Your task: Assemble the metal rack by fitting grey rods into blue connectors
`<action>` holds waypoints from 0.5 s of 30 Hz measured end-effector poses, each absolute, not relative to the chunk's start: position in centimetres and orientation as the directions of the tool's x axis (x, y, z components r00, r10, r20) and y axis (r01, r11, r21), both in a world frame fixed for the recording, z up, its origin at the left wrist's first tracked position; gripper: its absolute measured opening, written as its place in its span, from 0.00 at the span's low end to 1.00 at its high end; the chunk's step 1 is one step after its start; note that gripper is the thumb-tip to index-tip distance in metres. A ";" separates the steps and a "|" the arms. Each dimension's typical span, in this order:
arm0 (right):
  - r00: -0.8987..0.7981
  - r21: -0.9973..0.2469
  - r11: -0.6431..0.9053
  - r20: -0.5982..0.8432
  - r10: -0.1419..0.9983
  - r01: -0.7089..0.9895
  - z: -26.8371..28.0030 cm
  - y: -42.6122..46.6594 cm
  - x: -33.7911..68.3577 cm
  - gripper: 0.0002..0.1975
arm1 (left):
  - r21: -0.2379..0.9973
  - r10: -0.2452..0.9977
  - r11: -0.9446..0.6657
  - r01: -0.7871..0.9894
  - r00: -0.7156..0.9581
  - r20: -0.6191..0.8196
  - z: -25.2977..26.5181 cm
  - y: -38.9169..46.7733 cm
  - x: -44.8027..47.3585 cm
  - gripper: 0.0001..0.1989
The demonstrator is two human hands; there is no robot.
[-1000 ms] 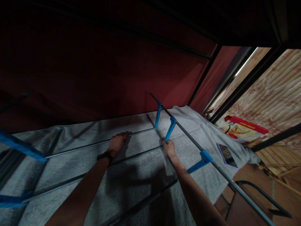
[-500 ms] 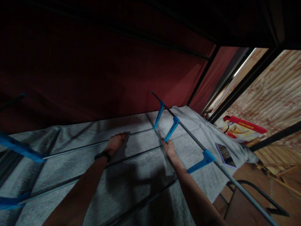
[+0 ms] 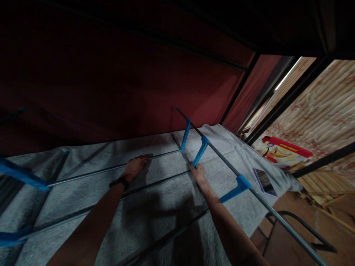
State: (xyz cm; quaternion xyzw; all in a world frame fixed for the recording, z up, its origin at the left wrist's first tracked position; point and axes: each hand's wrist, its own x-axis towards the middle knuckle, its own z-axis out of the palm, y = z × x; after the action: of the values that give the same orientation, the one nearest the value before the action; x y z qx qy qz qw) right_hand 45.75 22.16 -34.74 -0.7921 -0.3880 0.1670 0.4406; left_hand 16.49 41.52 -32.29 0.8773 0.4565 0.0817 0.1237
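Observation:
A frame of thin grey metal rods and blue plastic brackets lies across a grey blanket (image 3: 222, 162). My left hand (image 3: 136, 166), with a dark band at the wrist, is closed over the far crosswise rod (image 3: 163, 154). The undersides of its fingers are hidden. Farther right, my right hand (image 3: 197, 173) pinches the lower end of the middle blue bracket (image 3: 200, 150), where a second crosswise rod (image 3: 169, 178) meets it. That bracket's top sits on a long raised rod (image 3: 226, 159). Another blue bracket (image 3: 186, 135) is beyond it, and a nearer one (image 3: 240, 187) lies beside my right forearm.
More blue brackets (image 3: 22, 173) join the rods on the left. A phone (image 3: 264, 181) lies at the blanket's right edge, near a red and yellow box (image 3: 287, 151). Dark red cloth (image 3: 133, 92) hangs behind, and black metal posts (image 3: 294, 94) stand on the right.
The whole view has shifted very slightly, with the frame appearing a little farther left. Both hands keep the same hold on the rod and the bracket.

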 end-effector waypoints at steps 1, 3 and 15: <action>0.642 -0.827 -0.308 0.081 0.762 0.471 -34.8 22.2 45.8 0.18 | 0.287 0.821 -0.551 0.784 0.570 0.019 -32.2 41.6 16.5 0.23; 0.641 -0.825 -0.298 0.098 0.761 0.480 -34.9 22.1 45.8 0.18 | 0.279 0.819 -0.551 0.787 0.574 -0.001 -32.0 41.6 16.5 0.23; 0.645 -0.771 -0.342 0.115 0.755 0.537 -34.2 22.1 45.1 0.17 | 0.333 0.830 -0.528 0.781 0.558 0.007 -32.4 41.7 16.6 0.23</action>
State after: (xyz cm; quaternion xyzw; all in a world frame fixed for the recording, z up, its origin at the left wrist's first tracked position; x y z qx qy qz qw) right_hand 45.12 22.08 -34.23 -0.8083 -0.3996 0.1325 0.4116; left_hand 16.55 41.65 -32.43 0.8702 0.4629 0.0824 0.1475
